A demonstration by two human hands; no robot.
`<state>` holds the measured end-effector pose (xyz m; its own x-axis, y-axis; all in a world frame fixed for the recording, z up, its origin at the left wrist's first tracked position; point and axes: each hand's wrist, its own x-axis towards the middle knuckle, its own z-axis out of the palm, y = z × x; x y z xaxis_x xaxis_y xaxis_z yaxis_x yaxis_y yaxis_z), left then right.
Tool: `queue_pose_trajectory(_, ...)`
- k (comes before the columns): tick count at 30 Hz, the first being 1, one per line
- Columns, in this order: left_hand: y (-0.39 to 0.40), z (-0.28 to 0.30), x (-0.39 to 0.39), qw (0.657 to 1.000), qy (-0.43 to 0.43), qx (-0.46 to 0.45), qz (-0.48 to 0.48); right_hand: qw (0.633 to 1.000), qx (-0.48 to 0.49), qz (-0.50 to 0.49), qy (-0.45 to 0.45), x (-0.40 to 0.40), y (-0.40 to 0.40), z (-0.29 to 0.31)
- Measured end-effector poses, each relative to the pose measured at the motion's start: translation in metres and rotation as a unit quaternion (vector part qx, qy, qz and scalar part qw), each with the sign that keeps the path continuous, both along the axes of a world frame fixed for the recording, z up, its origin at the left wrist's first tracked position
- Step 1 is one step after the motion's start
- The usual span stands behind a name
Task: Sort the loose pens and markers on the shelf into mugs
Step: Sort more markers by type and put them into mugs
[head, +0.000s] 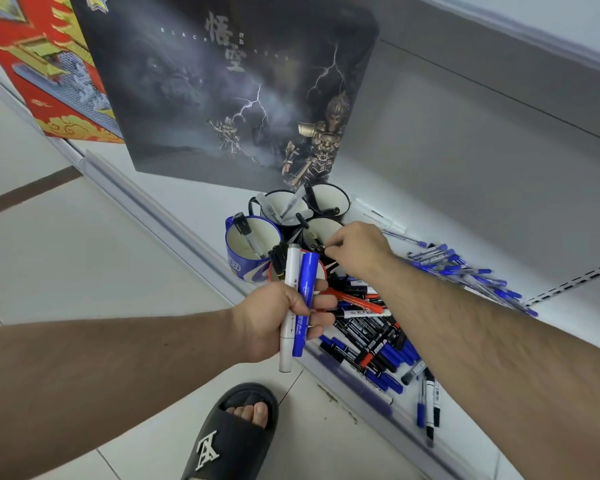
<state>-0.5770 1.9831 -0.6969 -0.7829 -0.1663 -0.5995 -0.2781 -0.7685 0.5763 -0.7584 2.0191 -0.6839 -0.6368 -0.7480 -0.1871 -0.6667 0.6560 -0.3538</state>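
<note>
White and blue markers stand bunched in our left hand (284, 318), fingers curled tight around the white marker (289, 299) and blue marker (305, 299), with black pens (278, 259) poking up at eleven o'clock of them. Our right hand (357, 251) reaches over the black mug (321, 233), thumb and fingertips pinched together on a small dark pen end (317, 247) at its rim.

At nine o'clock of that mug sits the blue mug (246, 254), holding one black-capped pen. At twelve o'clock stand two more dark mugs: the near one (281, 207) holds a few clear pens, the far one (328, 199) shows a white inside, contents unclear. A red mug (272, 271) peeks out behind the held markers.

At five o'clock of our left hand lies the marker pile (368, 334), black, red and blue, on the shelf (465, 209). At three o'clock of our right hand spreads a fan of blue pens (465, 271). A dark box (229, 88) stands behind the mugs.
</note>
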Motion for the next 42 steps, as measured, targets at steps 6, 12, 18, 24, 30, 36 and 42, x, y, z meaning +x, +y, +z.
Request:
queue_pose_trajectory(6, 0.005, 0.003, -0.005, 0.998, 0.036, -0.003, -0.049, 0.974, -0.172, -0.092, -0.116, 0.008, 0.027, 0.028)
queue_pose_trajectory(12, 0.019, 0.006, -0.010, 0.992, 0.067, -0.012, -0.102, 0.944, -0.121, -0.070, -0.300, 0.038, 0.076, 0.056)
queue_pose_trajectory(18, 0.054, 0.027, -0.037, 0.987, 0.088, -0.016, -0.135, 0.953, -0.140, -0.088, -0.254, 0.028, 0.116, 0.076)
queue_pose_trajectory(24, 0.095, 0.041, -0.058, 0.973, 0.087, -0.045, -0.207, 0.914, -0.192, -0.157, -0.322, 0.018, 0.173, 0.094)
queue_pose_trajectory(30, 0.106, 0.047, -0.059, 0.951, 0.072, -0.141, -0.265, 0.928, -0.160, -0.144, -0.305, 0.018, 0.188, 0.097)
queue_pose_trajectory(36, 0.101, 0.055, -0.058, 0.917, 0.056, -0.256, -0.299, 0.930, -0.196, -0.129, -0.282, 0.016, 0.195, 0.108)
queue_pose_trajectory(42, 0.136, 0.078, -0.098, 0.855, 0.050, -0.366, -0.363, 0.866, -0.370, -0.298, -0.156, -0.022, 0.291, 0.160)
